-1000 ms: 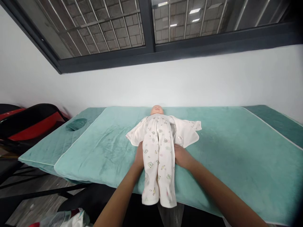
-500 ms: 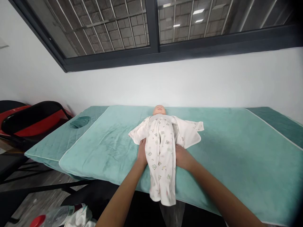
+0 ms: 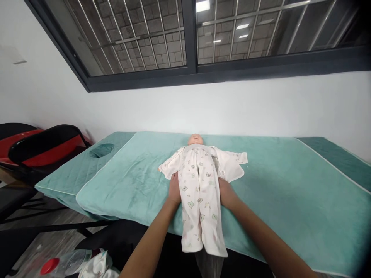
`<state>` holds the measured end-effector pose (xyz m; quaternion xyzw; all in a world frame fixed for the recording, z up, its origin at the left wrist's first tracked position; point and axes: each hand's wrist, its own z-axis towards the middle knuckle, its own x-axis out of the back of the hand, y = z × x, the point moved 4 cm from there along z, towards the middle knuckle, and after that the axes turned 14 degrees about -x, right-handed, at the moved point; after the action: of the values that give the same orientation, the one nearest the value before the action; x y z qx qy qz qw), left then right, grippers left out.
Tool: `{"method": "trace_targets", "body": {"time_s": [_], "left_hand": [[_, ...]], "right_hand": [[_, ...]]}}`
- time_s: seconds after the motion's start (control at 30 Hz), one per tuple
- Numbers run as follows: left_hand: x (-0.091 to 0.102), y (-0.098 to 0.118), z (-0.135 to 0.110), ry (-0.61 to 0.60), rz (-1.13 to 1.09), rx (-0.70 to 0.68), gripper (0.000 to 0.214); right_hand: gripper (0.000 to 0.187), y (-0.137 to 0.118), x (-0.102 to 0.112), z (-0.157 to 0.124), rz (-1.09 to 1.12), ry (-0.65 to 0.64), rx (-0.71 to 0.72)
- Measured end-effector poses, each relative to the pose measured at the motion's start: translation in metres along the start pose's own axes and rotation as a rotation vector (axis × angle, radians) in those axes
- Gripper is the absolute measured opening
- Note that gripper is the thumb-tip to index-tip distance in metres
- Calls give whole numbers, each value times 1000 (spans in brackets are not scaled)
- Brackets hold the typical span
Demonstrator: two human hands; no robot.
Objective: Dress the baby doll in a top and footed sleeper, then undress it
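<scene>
A baby doll [image 3: 196, 139] lies on its back on the bed, its head toward the wall. Its patterned white jacket [image 3: 230, 162] is spread open to both sides. Over the doll's front lie white baby pants [image 3: 199, 197] with small printed figures; the waistband is up near the chin and the leg ends hang past the bed's front edge. My left hand [image 3: 174, 189] grips the pants' left side, its fingers partly tucked beneath. On the opposite side my right hand [image 3: 227, 193] holds the other edge, with its fingertips hidden by the cloth.
The bed has a green cover [image 3: 284, 185] and a face hole [image 3: 101, 150] at its left end. Black-and-red chairs [image 3: 52, 148] stand on the left. A red-capped bottle [image 3: 68, 262] and a bundled cloth [image 3: 97, 266] lie at the lower left. Behind is a barred window.
The pants' legs have spread apart, and the right leg end has swung to the right. My hands stay at the sides, the right one slightly farther out. The view has tilted up a little.
</scene>
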<state>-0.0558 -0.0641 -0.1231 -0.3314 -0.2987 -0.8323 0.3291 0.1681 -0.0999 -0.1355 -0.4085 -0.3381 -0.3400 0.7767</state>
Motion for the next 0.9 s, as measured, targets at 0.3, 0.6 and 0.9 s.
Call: {"method": "trace_targets", "body": {"time_s": [0.3, 0.6, 0.9], "left_hand": [[-6, -2, 1, -76, 38, -12, 25], [8, 11, -15, -67, 159, 2, 21], [32, 28, -54, -138, 322, -139, 21]], "right_hand": [[17, -10, 1, 4, -47, -26, 34], [17, -16, 10, -2, -61, 78, -33], [22, -8, 17, -28, -103, -23, 112]]}}
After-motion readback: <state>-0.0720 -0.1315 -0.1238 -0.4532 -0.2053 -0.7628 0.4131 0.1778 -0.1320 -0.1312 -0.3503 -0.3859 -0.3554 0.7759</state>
